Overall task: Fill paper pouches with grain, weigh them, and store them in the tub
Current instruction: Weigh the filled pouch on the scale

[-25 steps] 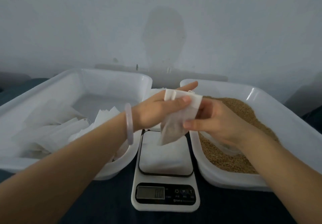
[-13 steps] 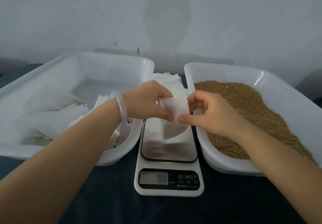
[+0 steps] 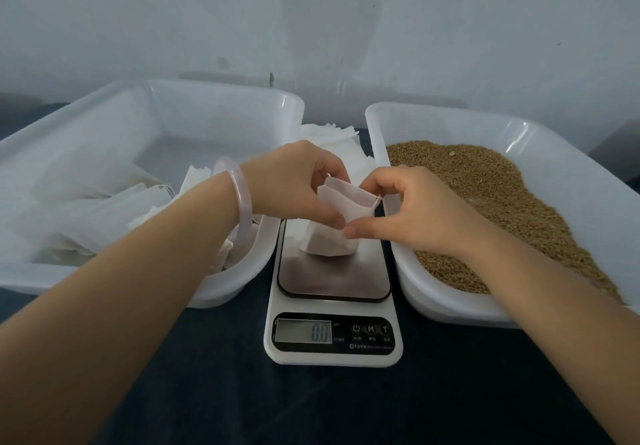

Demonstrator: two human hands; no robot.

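Hanging upright, the pouch (image 3: 331, 237) is pinched at its mouth by left hand (image 3: 291, 181) and right hand (image 3: 415, 205), probably barely off the scale (image 3: 332, 282).

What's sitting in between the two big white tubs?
The head view shows the scale, a paper pouch held over its platform, and a stack of white papers behind.

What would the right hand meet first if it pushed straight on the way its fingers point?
The right hand pinches the pouch; straight on, it would likely meet the left hand just beyond.
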